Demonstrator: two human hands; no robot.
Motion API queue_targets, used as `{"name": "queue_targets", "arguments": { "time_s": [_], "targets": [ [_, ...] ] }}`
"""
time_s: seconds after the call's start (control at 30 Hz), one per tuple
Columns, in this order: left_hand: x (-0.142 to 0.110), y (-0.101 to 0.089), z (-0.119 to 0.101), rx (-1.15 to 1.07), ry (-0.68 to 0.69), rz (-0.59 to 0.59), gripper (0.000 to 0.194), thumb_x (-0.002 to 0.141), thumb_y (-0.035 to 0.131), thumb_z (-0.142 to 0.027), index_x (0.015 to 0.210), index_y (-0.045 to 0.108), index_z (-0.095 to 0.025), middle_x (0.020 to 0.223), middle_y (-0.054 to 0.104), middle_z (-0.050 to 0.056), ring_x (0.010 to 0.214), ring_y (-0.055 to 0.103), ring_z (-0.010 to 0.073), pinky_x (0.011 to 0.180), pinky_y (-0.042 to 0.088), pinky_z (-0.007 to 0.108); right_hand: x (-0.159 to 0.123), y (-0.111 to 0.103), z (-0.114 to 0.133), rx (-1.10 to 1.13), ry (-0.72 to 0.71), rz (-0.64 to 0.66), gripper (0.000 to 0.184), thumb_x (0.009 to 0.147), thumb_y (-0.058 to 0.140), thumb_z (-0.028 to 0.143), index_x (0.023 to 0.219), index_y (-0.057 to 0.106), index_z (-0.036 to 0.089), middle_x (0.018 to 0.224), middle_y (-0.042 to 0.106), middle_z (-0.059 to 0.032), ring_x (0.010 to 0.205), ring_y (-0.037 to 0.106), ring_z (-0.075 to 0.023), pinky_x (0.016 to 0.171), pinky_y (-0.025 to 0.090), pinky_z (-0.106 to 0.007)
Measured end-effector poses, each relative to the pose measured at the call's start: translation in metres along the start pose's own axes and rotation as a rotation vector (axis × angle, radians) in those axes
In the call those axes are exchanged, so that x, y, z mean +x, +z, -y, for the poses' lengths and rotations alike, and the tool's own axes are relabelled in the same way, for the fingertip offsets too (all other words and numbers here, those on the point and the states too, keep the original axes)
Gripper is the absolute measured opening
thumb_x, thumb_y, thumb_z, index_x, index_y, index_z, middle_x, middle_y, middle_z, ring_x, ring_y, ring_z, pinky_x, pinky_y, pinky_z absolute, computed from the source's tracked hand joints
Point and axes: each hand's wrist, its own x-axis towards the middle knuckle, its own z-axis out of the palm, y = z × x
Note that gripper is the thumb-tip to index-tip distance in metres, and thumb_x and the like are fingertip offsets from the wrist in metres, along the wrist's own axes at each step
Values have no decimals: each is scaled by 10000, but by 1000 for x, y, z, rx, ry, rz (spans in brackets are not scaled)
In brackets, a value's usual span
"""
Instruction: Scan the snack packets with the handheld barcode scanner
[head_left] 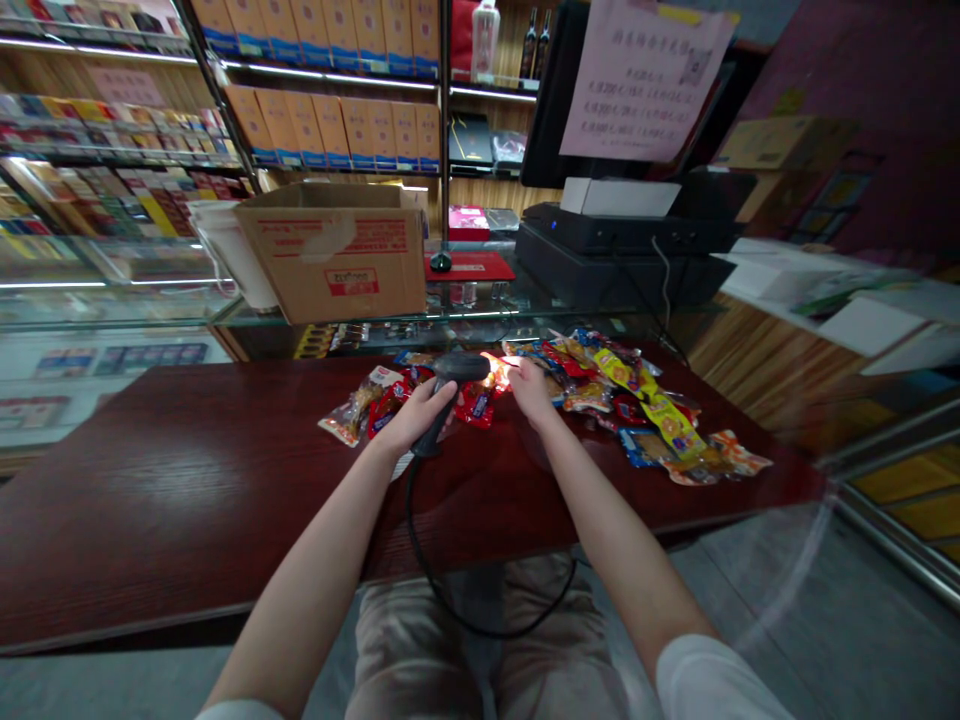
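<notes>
My left hand point(421, 412) is wrapped round the handle of a black barcode scanner point(450, 372), whose head points right and throws bright light. In that light my right hand point(531, 390) pinches a small snack packet point(498, 374), its print washed out by the glare. Packaged snacks point(589, 395) in red, blue and clear wrappers lie heaped just beyond and right of my right hand. Across them runs a strip of yellow packets point(651, 402). Left of the scanner rests a clear packet point(358, 408) beside several red ones. The scanner's black cable point(417, 540) loops down over my lap.
An open cardboard box point(337, 255) stands on the glass counter behind the dark red table point(187, 480). To its right are a red mouse pad point(480, 266) with a mouse, and a black cash register point(600, 255) with a screen. Stocked shelves point(330, 75) line the back.
</notes>
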Motion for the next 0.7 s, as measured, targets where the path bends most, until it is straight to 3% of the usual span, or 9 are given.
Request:
{"name": "queue_targets", "arguments": {
  "time_s": [0.27, 0.43, 0.5, 0.6, 0.7],
  "targets": [
    [1, -6, -1, -16, -33, 0, 657, 720, 684, -784, 859, 603, -148, 534, 548, -16, 432, 487, 104, 420, 359, 222, -1, 4, -4, 71, 119, 35, 272, 781, 590, 374, 978, 684, 211, 678, 666, 9, 623, 607, -179, 665, 511, -318],
    [3, -24, -8, 39, -101, -182, 577, 860, 604, -702, 883, 645, -127, 511, 546, -11, 404, 484, 101, 406, 372, 207, 0, -8, 14, 39, -23, -36, 305, 813, 598, 425, 1017, 654, 206, 738, 680, -6, 654, 617, -174, 668, 516, -310],
    [5, -35, -9, 75, -113, -293, 495, 905, 606, -624, 887, 639, -131, 532, 566, -7, 403, 484, 96, 411, 387, 202, 6, -26, 30, 4, -113, -130, 308, 837, 569, 431, 1030, 636, 200, 775, 688, -23, 691, 641, -182, 682, 527, -315],
    [9, -48, -4, 110, -132, -440, 378, 933, 626, -520, 887, 621, -144, 605, 616, 5, 421, 515, 101, 420, 411, 207, 22, -73, 60, -149, -244, -301, 292, 864, 547, 391, 1062, 629, 193, 850, 712, -52, 751, 671, -195, 722, 543, -328],
    [12, -53, 2, 126, -145, -498, 319, 917, 668, -468, 890, 610, -155, 624, 628, 2, 413, 532, 110, 412, 412, 215, 44, -130, 79, -416, -220, -372, 262, 848, 550, 283, 1059, 666, 179, 858, 722, -63, 735, 668, -197, 736, 538, -337]
  ]
}}
